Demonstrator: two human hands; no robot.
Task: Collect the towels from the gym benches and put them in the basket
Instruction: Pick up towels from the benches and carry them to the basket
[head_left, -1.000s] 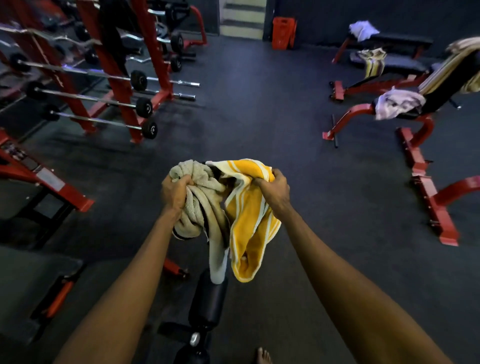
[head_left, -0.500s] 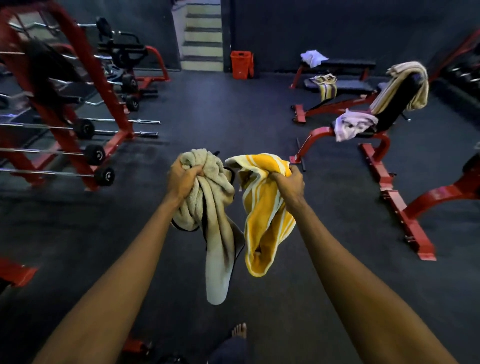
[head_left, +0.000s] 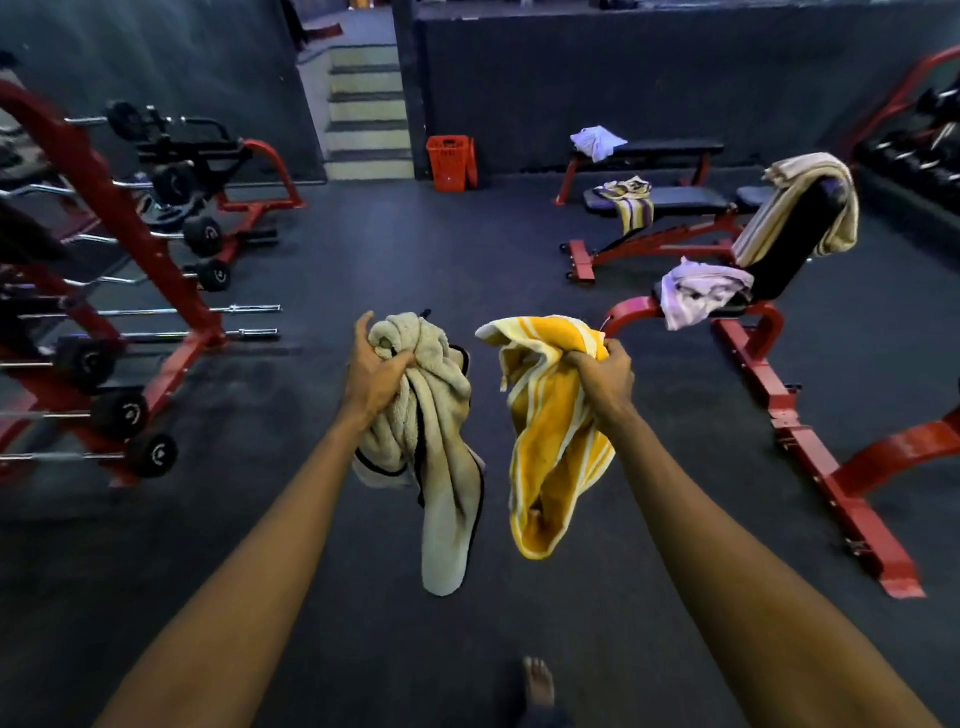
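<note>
My left hand (head_left: 376, 371) is clenched round the bunched top of a shaggy beige towel with dark edging (head_left: 441, 467). Its fingers (head_left: 400, 358) are buried in the folds and the thumb stands up at eleven o'clock of the bundle. The rest of the cloth hangs straight down at six o'clock from my fist, clear of the floor.

My right hand (head_left: 602, 382) grasps a yellow towel with white stripes (head_left: 556, 457). Its fingers (head_left: 576, 358) curl over the upper edge, one crest of cloth pokes out at ten o'clock of the knuckles, and the loop sags below. The two towels hang just beside each other, apart.

A red slatted plastic basket (head_left: 451, 162) stands on the dark floor at twelve o'clock, beside the pale steps (head_left: 366, 119), well away from both hands; what lies inside it I cannot tell from here.

At one to two o'clock stand the red-framed black benches (head_left: 675, 200), each with cloth on it:

- a white towel (head_left: 597, 141) on the farthest;
- a purple-striped towel (head_left: 631, 202) draped over the next;
- a tan striped towel (head_left: 800, 208) over the tilted backrest;
- a pale crumpled towel (head_left: 701, 291) on the seat below.

A red barbell rack (head_left: 119, 223) fills nine to ten o'clock. My bare foot (head_left: 537, 680) shows at six.
</note>
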